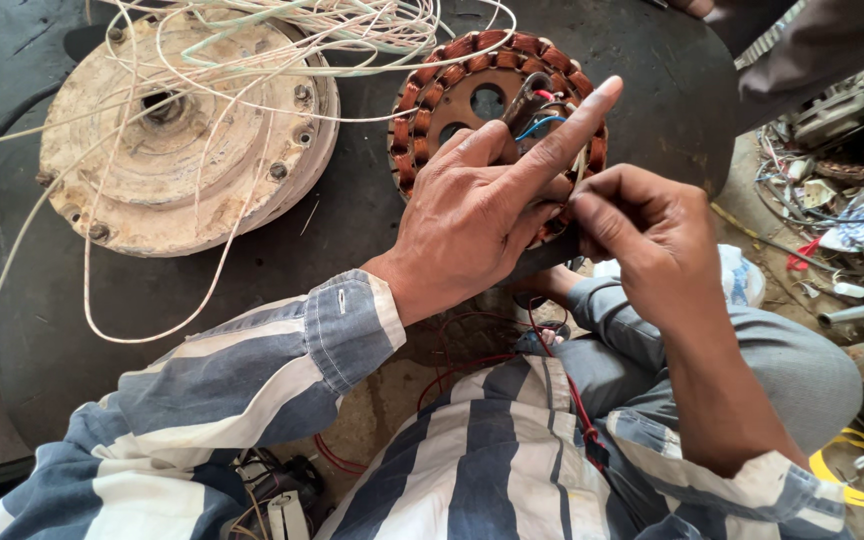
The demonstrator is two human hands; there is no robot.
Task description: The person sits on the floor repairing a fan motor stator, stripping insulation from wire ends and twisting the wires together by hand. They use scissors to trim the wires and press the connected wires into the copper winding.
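Note:
A round fan stator [464, 75] with copper-wound coils lies on a dark worktable [352, 210]. My left hand [482, 205] rests on its near side, index finger stretched out over the coils, the other fingers pressing down on it. My right hand [642, 230] is just to the right, thumb and fingers pinched together at the stator's near right edge; what they pinch is hidden, probably a thin wire. Red and blue wires [542, 118] show near the stator's centre.
A worn cream motor housing [177, 135] sits at the table's left under loose white wires [252, 60]. Red wires [472, 350] trail over my lap. Scrap parts and cables [832, 170] litter the floor at right. Another person's sleeve [812, 45] is at the top right.

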